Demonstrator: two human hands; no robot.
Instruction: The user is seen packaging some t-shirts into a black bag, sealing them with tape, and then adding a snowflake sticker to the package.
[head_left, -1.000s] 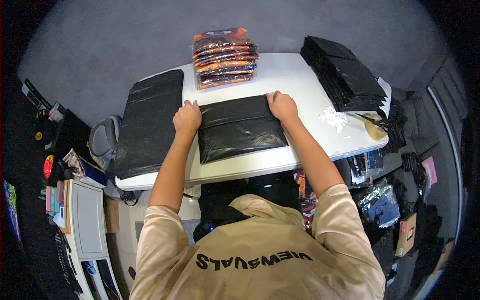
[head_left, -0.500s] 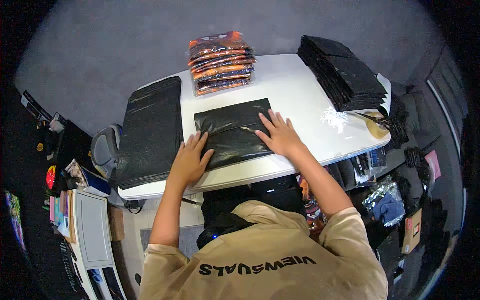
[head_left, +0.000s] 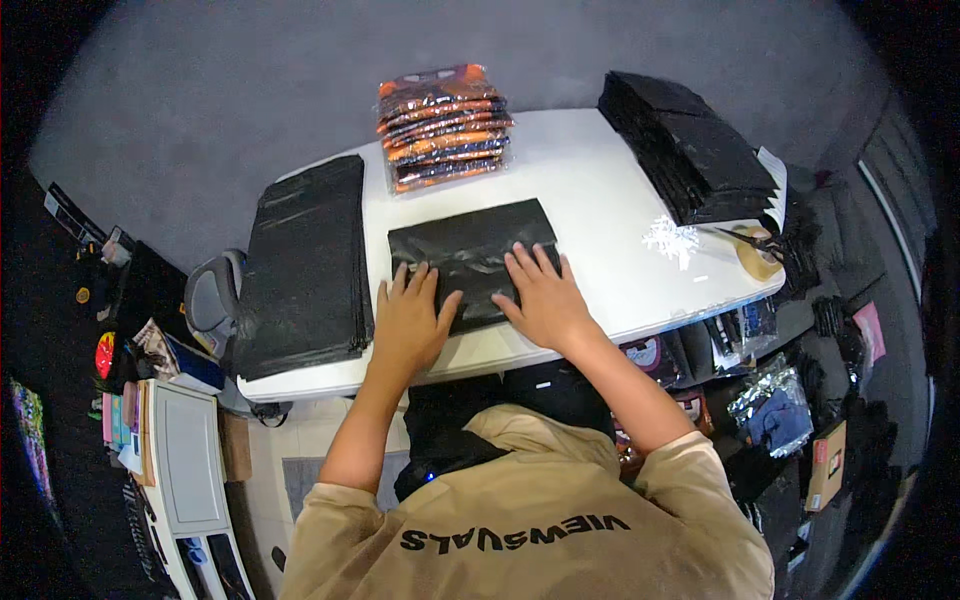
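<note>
Person: a beige shirt [head_left: 530, 520] with dark letters fills the lower edge; both forearms go up from it to the white surface [head_left: 600, 190].
Left hand [head_left: 408, 322]: it lies flat, palm down, fingers spread, on the near left part of the black bag [head_left: 470, 258]. The heel of the hand is at the near edge of the surface. The grip is released; it grasps nothing and only presses.
Right hand [head_left: 545, 298]: it also lies flat with spread fingers, on the near right part of the same bag. The grip is released too.
Black bag: a flat, shiny black plastic packet, in the middle of the surface near its front edge, under both hands. Its far half is uncovered and a little wrinkled.
Left pile: a stack of flat black bags [head_left: 305, 265] lies just beside the left hand and covers the left end of the surface.
Small things at right: a white crumpled scrap [head_left: 668, 240] lies on the surface, apart from the right hand; further right are scissors [head_left: 748, 240] and a tape roll [head_left: 757, 258] at the edge.
Far middle: a stack of orange and dark packets [head_left: 442, 125] wrapped in clear film stands behind the black bag, not touching it.
Far right: a high stack of black folded pieces [head_left: 690, 145] takes the far right corner.
</note>
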